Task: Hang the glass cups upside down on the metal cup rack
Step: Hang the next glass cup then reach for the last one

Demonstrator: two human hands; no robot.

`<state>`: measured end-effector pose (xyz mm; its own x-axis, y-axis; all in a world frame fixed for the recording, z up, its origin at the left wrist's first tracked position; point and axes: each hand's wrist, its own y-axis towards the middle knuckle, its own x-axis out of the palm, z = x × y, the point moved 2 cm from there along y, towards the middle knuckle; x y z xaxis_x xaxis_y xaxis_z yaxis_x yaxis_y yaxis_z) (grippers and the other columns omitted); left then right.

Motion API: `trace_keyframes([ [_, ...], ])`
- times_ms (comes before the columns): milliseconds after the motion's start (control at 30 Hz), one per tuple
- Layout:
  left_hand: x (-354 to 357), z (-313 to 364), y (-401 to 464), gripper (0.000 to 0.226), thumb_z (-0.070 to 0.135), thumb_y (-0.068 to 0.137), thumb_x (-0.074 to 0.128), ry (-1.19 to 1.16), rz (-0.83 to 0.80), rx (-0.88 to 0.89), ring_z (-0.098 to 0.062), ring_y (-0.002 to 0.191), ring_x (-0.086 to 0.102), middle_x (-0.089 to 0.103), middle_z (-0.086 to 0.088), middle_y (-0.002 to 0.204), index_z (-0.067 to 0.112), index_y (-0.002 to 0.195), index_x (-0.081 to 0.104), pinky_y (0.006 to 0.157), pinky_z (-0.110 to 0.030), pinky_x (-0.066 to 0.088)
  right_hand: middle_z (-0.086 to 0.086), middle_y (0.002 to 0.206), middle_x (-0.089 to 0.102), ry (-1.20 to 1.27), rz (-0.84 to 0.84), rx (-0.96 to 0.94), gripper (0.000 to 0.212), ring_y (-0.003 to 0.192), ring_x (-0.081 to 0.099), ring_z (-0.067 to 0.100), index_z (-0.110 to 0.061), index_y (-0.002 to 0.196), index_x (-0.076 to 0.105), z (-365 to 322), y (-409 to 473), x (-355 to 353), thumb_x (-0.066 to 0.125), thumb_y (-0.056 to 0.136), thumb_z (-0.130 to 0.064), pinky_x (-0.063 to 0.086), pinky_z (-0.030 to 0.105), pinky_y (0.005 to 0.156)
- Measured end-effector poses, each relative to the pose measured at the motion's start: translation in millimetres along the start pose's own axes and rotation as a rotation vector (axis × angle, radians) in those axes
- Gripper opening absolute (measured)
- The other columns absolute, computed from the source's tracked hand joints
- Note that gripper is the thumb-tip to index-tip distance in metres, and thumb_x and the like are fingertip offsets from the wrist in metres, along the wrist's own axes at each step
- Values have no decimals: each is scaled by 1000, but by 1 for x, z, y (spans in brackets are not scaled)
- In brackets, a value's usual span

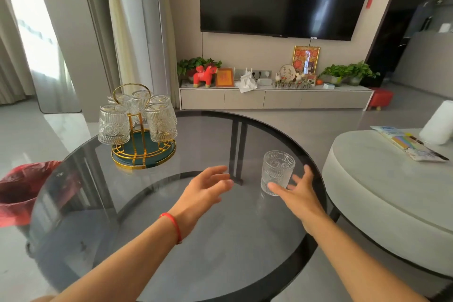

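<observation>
A gold metal cup rack [143, 152] with a dark green base stands at the far left of the round glass table [171, 240]. Several patterned glass cups [114, 125] hang upside down on it. One more glass cup [277, 170] stands upright near the table's right edge. My right hand [300, 193] is open just in front of and beside that cup, fingers spread around its lower part, the thumb tip at its base. My left hand [206, 191] hovers open over the table's middle, left of the cup, holding nothing.
A pale round table [382, 191] overlaps on the right, carrying a white roll and packets. A bin with a red bag [22, 191] stands at the left. A TV cabinet with ornaments lines the far wall.
</observation>
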<state>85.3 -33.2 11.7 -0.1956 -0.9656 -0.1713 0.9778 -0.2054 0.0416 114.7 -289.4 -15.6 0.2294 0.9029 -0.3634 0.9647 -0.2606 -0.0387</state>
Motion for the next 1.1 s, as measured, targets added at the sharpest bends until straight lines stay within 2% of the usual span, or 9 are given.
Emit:
trace_keyframes([
  [167,0,4,3,38,29,93,72,-207,17,-65,0,107,68,70,5,128,33,130,62,88,-30,58,4,143,59,-102,15,-60,84,120,60,24,-21,145,44,1,16,16,89,75,-30,51,37,97],
  [267,-8,3,5,50,29,91,75,-156,56,-75,-8,108,70,66,-1,133,30,136,55,90,-35,61,-2,124,63,-171,-82,-212,70,101,62,9,-30,128,51,-14,5,25,90,71,-35,49,21,76],
  [500,-28,9,13,90,44,72,89,-14,141,-30,-14,92,72,60,2,120,30,146,42,63,-28,62,-11,120,61,-127,-403,-434,72,109,62,0,-49,125,60,-56,-38,73,94,61,-50,54,18,87],
  [667,-75,7,19,89,44,70,90,-326,345,-81,-25,103,72,67,-10,124,19,144,48,71,-49,65,8,125,76,435,-543,-91,51,115,72,25,-14,133,60,-82,-39,121,71,91,-39,61,44,95],
  [767,-99,2,22,80,59,71,79,-435,405,-47,-26,102,74,70,-8,121,19,136,54,72,-46,65,7,121,78,462,-551,-94,51,114,73,23,-14,136,57,-109,-30,148,69,92,-38,63,40,88],
  [867,-127,-9,23,50,70,97,37,-479,532,-79,-25,103,70,71,2,114,32,115,64,84,-50,61,3,119,77,256,-435,-232,51,103,76,14,-26,133,56,-150,-15,172,75,89,-45,62,33,85],
  [967,-146,-28,21,46,58,98,31,209,660,-11,-31,119,59,68,-2,123,29,109,66,97,-45,48,1,123,71,58,-291,-382,61,103,73,16,-28,130,55,-195,-2,183,80,81,-54,60,44,93],
  [1033,-146,-51,27,56,53,96,42,793,519,-12,-28,151,28,41,-5,161,23,143,51,117,-46,31,-1,130,66,-119,-187,-517,69,112,66,17,-26,133,54,-224,-1,189,78,78,-60,53,40,96],
  [1100,-145,-69,35,80,60,91,45,1025,379,-65,-24,158,-1,8,-2,172,25,159,23,126,-53,14,2,136,64,-277,-101,-657,71,116,59,18,-21,137,54,-246,-2,198,75,81,-60,43,30,93],
])
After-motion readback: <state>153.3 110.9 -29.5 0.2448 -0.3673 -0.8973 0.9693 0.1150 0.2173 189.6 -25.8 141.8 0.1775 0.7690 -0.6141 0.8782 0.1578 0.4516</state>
